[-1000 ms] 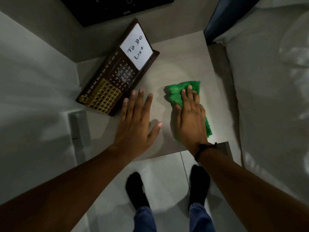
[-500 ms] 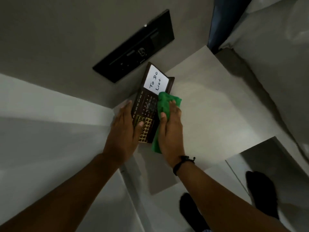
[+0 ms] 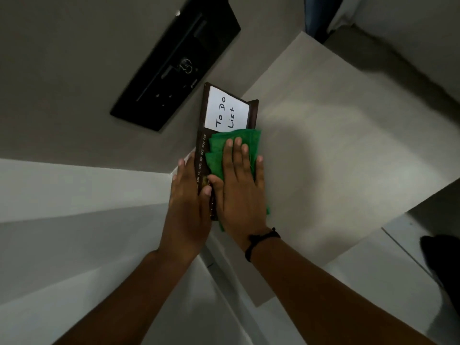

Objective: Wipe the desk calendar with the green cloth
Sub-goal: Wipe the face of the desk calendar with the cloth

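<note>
A dark brown desk calendar (image 3: 202, 145) lies flat at the left edge of a pale table, with a white "To Do List" card (image 3: 226, 109) at its far end. The green cloth (image 3: 219, 150) covers the calendar's middle and right side. My right hand (image 3: 240, 190) presses flat on the cloth, fingers spread. My left hand (image 3: 188, 205) lies on the calendar's near left edge, its thumb over the gold part, holding it still. A strip of month names shows between the two hands.
A black wall panel (image 3: 174, 63) sits just beyond the calendar. The pale table (image 3: 336, 150) stretches to the right. Behind it lies white bedding (image 3: 410, 26). Near the floor at the right is a dark sock (image 3: 440, 257). A white wall fills the left.
My right hand has slid the cloth from the calendar's right edge onto its face. My left hand stays on the near left edge. The camera has moved closer.
</note>
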